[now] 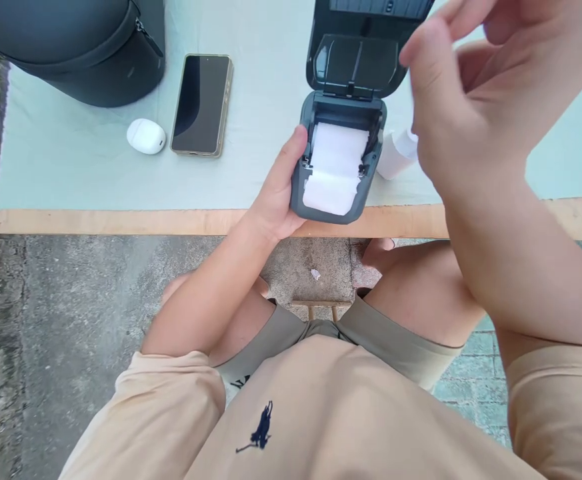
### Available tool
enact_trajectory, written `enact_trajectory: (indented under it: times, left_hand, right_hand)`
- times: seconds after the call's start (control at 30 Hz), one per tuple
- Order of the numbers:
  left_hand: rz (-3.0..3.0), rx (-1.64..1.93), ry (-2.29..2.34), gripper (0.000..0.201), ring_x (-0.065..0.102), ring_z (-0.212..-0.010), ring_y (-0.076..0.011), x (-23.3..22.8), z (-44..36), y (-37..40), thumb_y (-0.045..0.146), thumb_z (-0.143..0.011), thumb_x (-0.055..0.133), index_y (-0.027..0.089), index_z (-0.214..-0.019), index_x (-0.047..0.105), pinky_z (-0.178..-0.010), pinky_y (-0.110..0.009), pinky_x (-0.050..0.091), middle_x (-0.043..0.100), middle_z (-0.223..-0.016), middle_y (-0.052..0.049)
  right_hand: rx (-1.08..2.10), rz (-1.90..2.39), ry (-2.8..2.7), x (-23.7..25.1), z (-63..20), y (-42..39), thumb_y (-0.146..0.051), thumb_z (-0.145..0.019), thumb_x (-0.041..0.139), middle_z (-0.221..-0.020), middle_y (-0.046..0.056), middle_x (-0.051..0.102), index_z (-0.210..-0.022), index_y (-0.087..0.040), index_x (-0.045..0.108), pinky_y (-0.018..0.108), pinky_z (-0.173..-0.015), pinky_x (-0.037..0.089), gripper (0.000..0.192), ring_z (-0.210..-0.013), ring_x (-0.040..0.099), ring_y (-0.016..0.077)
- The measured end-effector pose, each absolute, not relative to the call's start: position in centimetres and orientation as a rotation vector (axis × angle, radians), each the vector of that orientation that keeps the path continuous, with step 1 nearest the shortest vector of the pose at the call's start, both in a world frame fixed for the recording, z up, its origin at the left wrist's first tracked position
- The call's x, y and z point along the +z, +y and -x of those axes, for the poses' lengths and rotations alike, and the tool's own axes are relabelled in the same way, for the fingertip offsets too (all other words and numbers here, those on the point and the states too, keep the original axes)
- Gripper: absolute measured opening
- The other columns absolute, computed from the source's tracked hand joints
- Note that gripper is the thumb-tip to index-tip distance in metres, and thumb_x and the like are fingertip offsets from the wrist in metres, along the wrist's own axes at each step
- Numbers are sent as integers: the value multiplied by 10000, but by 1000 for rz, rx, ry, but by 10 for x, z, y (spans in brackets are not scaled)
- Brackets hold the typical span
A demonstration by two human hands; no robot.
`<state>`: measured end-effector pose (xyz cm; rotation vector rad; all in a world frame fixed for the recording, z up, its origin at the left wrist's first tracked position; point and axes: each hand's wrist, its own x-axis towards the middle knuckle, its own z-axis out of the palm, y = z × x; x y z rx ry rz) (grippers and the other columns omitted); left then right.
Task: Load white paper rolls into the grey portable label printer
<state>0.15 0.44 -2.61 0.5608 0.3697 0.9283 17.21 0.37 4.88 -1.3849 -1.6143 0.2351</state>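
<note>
The label printer (338,160) is sitting at the near edge of the table (121,220), and I am gripping its left side with my left hand (275,197), thumb up along the wall, I think to keep it from sliding while its lid (355,63) is standing open; my right hand (463,100) is hovering above and to the right, fingers loosely curled and holding nothing I can make out. The printer's long axis is running away from me, hinge at the far end, the white paper roll (333,170) feeding toward me, while a small white roll (395,153) is lying just beside its right wall and a phone (201,103), a white earbud case (145,136) and a dark bag (81,47) are lying well to the left
</note>
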Motion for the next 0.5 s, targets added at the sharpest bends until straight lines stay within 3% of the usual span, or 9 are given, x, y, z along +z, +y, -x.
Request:
enact_trajectory:
  times: [0.07,0.13,0.3,0.43,0.5]
  left_hand:
    - [-543,947,388,543,821,-950,-185,-25,-2,3,547,-1128,412,190,-1034,810,-928,-333,668,790,-869,3]
    - [-552,979,429,512,800,-898,-154,-25,-3,1,495,-1143,397,186,-1038,792,-869,-289,654,780,-868,5]
    - [-610,1013,483,410,748,-854,-145,-26,-3,-1,462,-1127,450,210,-1030,758,-777,-267,613,753,-926,-15]
    - [-611,1003,501,372,788,-1031,-193,-25,-4,-1,483,-1109,491,221,-1049,749,-867,-281,629,741,-903,-14]
    - [-589,1005,490,342,791,-1066,-191,-25,-4,-1,481,-1097,531,221,-1057,750,-904,-275,635,746,-898,-6]
  right_hand:
    - [189,1521,-1913,58,-170,5,-231,-924,733,-796,-62,609,-849,-280,686,398,-923,716,101,-924,794,182]
    - [224,1679,-2107,68,-165,6,-99,-828,777,-718,-55,582,-830,-279,693,493,-957,724,199,-960,790,231]
    - [471,1933,-2055,77,-151,17,83,-691,815,-730,-15,575,-804,-274,715,317,-751,706,388,-1355,645,339]
    - [574,1901,-2096,68,-150,27,96,-602,900,-642,6,441,-725,-243,673,273,-749,710,426,-1379,638,334]
    - [486,1775,-2241,70,-155,25,25,-622,929,-667,-14,509,-792,-274,694,297,-730,728,417,-1279,710,315]
